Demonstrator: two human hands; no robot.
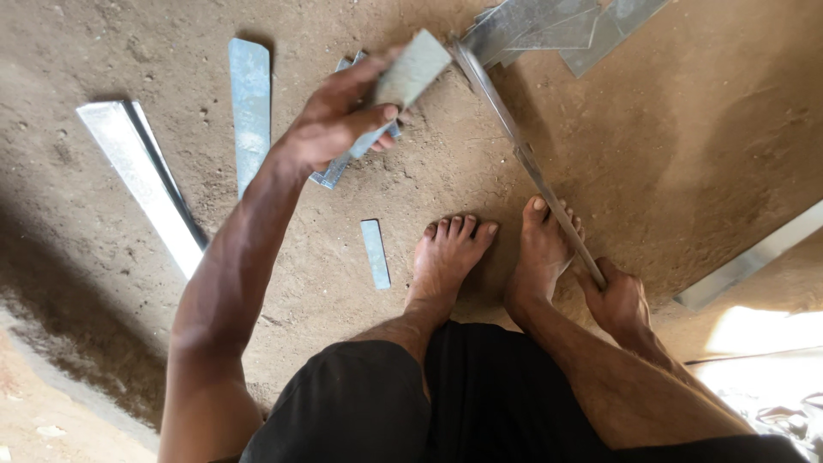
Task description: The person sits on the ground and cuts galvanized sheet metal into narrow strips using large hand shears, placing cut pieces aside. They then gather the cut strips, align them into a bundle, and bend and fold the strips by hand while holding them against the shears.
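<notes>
Several cut flat grey metal strips already lie on the dirt floor, so the work looks partly done. The left hand is closed around a short grey metal offcut, lifted above the floor. The right hand grips the near end of a long thin metal bar, beside the right foot.

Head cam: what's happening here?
A barefoot person crouches on a dirt floor. The left hand holds a short flat metal strip raised above the ground. The right hand grips the near end of a long thin metal bar that runs past the right foot. More metal strips lie around.
</notes>
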